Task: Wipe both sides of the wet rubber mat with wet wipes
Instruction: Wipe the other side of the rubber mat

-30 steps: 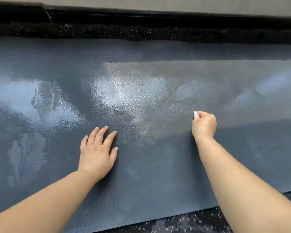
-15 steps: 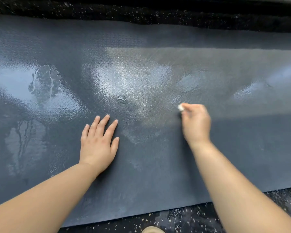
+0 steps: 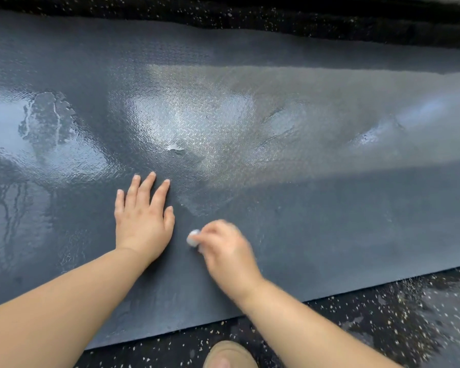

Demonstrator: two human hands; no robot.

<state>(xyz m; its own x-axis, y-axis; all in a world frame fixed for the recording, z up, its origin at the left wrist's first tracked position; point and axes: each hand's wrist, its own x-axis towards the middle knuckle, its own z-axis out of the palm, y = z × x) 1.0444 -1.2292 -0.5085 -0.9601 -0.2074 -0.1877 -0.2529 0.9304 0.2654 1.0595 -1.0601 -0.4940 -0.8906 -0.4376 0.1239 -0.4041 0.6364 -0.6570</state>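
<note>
Speckled floor [image 3: 383, 328] carried the mat [image 3: 329, 221], its long axis running left-right; left hand [image 3: 144, 221] pressed flat, right hand [image 3: 229, 248] beside it clutched the wipe [image 3: 193, 237], wet sheen lying beyond.

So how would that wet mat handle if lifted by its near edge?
Probably floppy: the rubber mat shows soft dents and ripples instead of lying flat. Likely slippery to grip, given the glossy water film on its left part. Possibly heavy, since it runs past both frame edges.

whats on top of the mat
The left hand lies flat on the rubber mat; the right hand grips a white wipe on it, wet patches around. Mat beneath the hands is hidden.
</note>
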